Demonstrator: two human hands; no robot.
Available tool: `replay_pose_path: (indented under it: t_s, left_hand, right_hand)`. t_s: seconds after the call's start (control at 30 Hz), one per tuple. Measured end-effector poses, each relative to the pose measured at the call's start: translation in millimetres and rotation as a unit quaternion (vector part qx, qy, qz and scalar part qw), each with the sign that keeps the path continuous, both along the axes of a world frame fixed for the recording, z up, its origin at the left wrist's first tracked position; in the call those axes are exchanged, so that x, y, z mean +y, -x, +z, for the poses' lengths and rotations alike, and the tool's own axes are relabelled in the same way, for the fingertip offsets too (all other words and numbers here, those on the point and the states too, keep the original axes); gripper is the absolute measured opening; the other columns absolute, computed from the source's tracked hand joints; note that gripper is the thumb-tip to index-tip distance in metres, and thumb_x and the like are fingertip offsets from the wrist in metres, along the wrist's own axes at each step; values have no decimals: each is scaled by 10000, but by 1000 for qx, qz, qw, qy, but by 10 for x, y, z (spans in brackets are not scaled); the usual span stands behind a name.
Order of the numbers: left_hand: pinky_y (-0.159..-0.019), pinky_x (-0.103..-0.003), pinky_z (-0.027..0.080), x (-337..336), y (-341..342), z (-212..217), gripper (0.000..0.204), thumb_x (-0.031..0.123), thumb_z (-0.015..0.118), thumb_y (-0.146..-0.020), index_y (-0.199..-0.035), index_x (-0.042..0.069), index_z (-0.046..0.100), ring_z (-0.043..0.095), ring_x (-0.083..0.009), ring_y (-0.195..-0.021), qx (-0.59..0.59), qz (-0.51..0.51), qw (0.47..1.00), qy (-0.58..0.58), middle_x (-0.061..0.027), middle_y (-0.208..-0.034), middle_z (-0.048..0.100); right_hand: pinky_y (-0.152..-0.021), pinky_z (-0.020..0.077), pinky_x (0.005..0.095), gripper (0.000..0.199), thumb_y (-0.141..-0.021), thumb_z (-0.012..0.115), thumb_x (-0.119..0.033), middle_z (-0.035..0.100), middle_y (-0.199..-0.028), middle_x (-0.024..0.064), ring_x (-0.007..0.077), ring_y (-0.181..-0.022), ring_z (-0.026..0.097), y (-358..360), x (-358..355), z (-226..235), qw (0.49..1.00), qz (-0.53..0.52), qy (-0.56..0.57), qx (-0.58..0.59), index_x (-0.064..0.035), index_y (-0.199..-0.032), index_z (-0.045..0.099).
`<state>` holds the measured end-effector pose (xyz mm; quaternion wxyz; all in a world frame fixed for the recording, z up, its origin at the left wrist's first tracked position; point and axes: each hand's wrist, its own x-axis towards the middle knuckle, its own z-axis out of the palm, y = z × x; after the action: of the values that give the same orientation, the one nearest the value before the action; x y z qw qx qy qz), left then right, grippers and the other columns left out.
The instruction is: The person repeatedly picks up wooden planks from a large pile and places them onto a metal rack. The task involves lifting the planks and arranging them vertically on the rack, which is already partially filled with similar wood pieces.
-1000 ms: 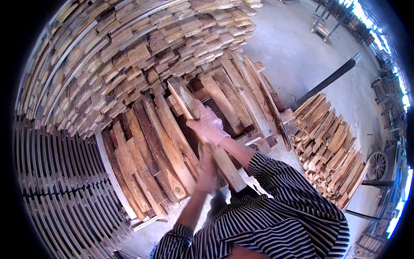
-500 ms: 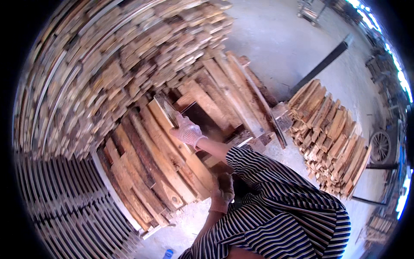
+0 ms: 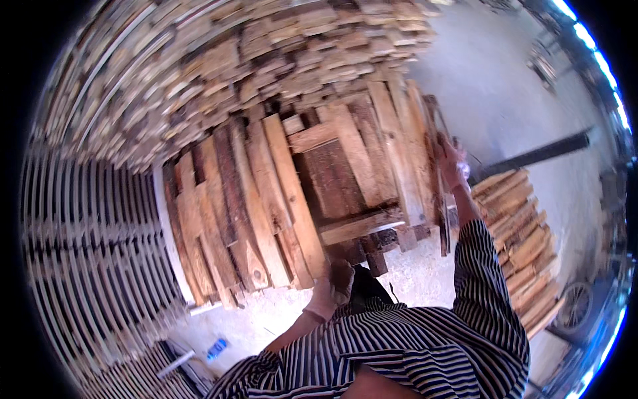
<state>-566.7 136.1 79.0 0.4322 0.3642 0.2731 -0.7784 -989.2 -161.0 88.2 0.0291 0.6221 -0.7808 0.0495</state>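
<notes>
My right hand (image 3: 452, 163), in a pale glove, is stretched out at the right side of a layer of rough boards. Its fingers are spread against the edge of a dark narrow board (image 3: 444, 219). Close to my body, my gloved left hand (image 3: 330, 290) is curled beside the near end of a light wooden board (image 3: 292, 193); what it holds, if anything, is hidden. Between the boards on the left and those on the right lies a gap with darker, bark-brown wood (image 3: 330, 179) lower down. A short crosswise board (image 3: 362, 226) borders the gap's near side.
A tall stack of planks (image 3: 266, 60) rises behind the layer. Slatted rows of wood (image 3: 86, 226) stand at left. A dark metal bar (image 3: 538, 156) sticks out at right, above a pile of split wood (image 3: 522, 246). A blue object (image 3: 216, 348) lies on the floor.
My right hand has left the light board near the middle and reached across to the far right edge. My left hand stays low by the near board ends. The view has turned.
</notes>
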Motion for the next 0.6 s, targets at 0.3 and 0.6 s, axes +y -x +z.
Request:
replay_pose_path:
  t_s: [0.3,0.6]
  left_hand:
    - [-838,-391,642,52,-13,19,320,419,641,-1011,-1042,117,744,750,-216,-881,-14,51,996,-74,-66,-978,775]
    - [-918,-415,606,146,-106,55,287,382,599,-1042,-1160,127,653,711,-227,-935,15,-15,995,97,-46,-998,727]
  right_hand:
    - [-849,586,505,429,-981,590,-343,624,-1249,180,391,-1142,640,-1076,310,504,996,-40,-59,-46,-124,-1339,501]
    - [-832,579,480,256,-986,571,-199,635,-1125,170,383,-1039,665,-1090,424,973,999,-22,20,-10,-68,-1205,592]
